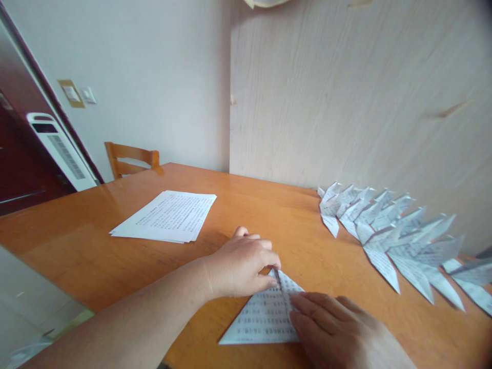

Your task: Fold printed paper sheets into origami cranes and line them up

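Observation:
A printed sheet folded into a triangle, the folded paper point(259, 320), lies on the table near its front edge with one point facing away from me. My left hand point(244, 269) is closed at that far point, thumb and index finger pinching the tip. Across the right half of the folded paper lies my right hand point(342, 328), its fingers stretched out and flat, covering that corner. A crease runs down from the tip between the two hands.
A stack of printed sheets point(169, 218) lies on the wooden table point(261, 205) at the left. Several folded paper pieces point(388, 220) stand in rows at the right. A chair point(132, 156) is beyond the far left edge, and a wood panel point(346, 102) rises behind.

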Demonstrator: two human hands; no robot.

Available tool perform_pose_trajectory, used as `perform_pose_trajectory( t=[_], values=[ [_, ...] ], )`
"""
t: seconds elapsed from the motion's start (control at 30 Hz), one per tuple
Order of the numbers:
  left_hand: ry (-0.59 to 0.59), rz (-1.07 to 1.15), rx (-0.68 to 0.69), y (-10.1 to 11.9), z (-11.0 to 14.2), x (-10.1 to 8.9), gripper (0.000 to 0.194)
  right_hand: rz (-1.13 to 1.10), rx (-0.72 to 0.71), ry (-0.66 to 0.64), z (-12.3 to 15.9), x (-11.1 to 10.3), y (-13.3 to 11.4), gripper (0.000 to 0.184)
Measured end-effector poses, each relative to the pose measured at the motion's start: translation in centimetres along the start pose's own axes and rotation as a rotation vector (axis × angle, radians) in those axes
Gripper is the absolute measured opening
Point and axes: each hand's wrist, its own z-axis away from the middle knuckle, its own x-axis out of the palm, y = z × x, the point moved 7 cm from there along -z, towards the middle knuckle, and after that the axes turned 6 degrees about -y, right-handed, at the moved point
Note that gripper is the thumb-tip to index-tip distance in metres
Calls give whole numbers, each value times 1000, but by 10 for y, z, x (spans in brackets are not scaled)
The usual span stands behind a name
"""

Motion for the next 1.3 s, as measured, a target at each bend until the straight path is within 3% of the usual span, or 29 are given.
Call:
perform_pose_trajectory(
  t=[0.7,1.3],
  values=[
    [-37,39,9,-4,-3,2,16,-55,25,-49,0,-5,-2,25],
    [-37,46,15,-4,-3,2,16,-4,0,-67,-3,-3,-4,33]
  ],
)
